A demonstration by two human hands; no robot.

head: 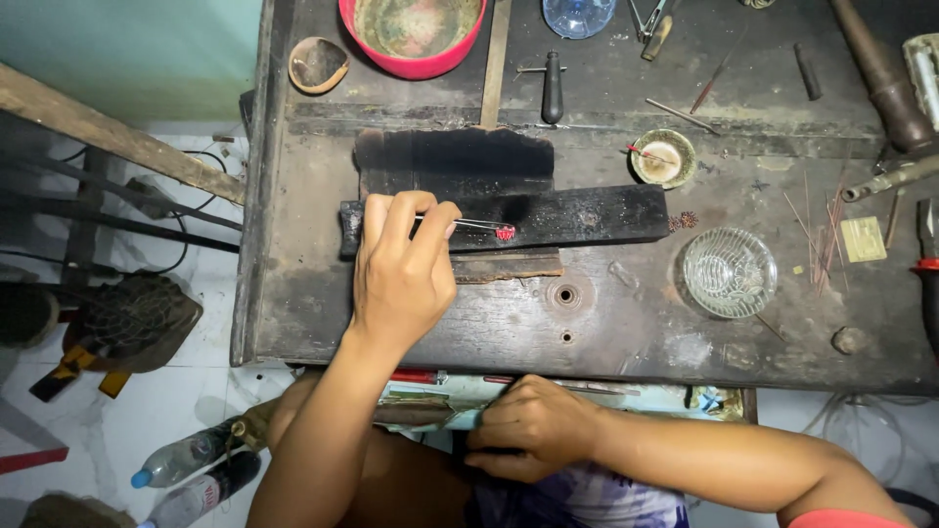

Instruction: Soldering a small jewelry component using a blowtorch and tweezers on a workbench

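Head view, nearest: the right hand [533, 425] lies closest to the camera, curled at the edge of an open drawer [587, 396] under the bench; its fingers are bent onto something there, but what they hold, if anything, I cannot tell.
Left hand: the left hand [401, 269] reaches over the bench, thumb and forefinger pinched shut on thin metal tweezers [474, 225].
Small piece: the tweezer tips grip a tiny red piece [505, 233], held at or just above the long charred block [548, 215]; touching or not, I cannot tell.
Step in hand: by my judgement, fine placing of the piece on the block.
Next move calls for: a steady wrist and a light pinch, since the piece is very small.
Around: a ribbed glass dish [729, 272] sits to the right of the block, a small round dish [663, 158] behind it, and thin rods [822, 230] lie loose beyond.
Farther back: a red bowl [413, 34] stands at the bench's far edge.
In the way: nothing lies between the tweezers and the block; a small dark cluster [683, 220] sits just past the block's right end.
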